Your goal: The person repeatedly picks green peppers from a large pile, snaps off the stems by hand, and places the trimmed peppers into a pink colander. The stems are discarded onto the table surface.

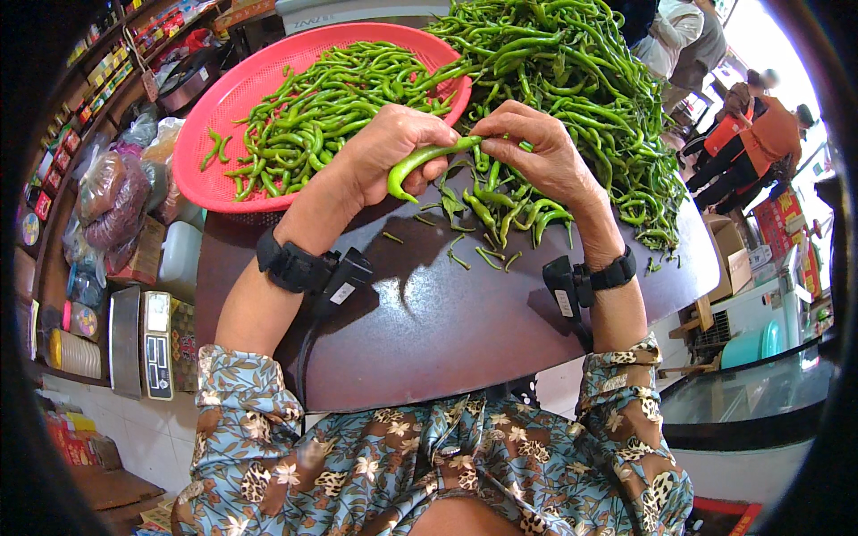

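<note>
My left hand [382, 150] is closed around a curved green chili pepper [418, 161], its pointed tip hanging down toward the table. At the pepper's other end, my right hand [543, 154] pinches the stem between thumb and fingers. A small green piece also shows by the right fingers; what it belongs to is hidden. Beyond my left hand, a pink plastic basket [198, 134] holds many peppers without visible long stems. A tall heap of green peppers [581, 80] lies beyond and beside my right hand. Below my hands are several loose peppers [500, 207] and snapped stems [458, 260].
The dark brown table [402, 330] has a rounded right corner. On the left stand a digital scale [159, 344], a white plastic jug [181, 255] and shelves with bagged goods [116, 196]. Several people [760, 134] are at the far right, near a cardboard box [728, 255].
</note>
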Available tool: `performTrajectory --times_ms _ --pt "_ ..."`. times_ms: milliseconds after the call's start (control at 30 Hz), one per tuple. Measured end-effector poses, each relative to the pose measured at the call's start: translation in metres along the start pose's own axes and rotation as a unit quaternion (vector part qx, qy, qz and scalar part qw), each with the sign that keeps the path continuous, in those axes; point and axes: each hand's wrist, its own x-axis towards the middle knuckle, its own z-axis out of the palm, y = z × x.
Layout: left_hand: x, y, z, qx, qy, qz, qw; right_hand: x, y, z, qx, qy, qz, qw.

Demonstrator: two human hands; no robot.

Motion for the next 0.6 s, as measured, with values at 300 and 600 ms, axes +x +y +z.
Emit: performTrajectory --times_ms 300,600 --pt "0.001 0.0007 -0.0003 -0.029 -0.011 -0.033 0.999 -0.0007 -0.001 -0.0046 0.004 -0.003 0.013 1.0" --pt "0.0032 -0.0031 -0.0003 -0.028 0.01 -0.022 0.999 -0.002 0.007 -0.0024 0.028 0.02 0.048 0.998"
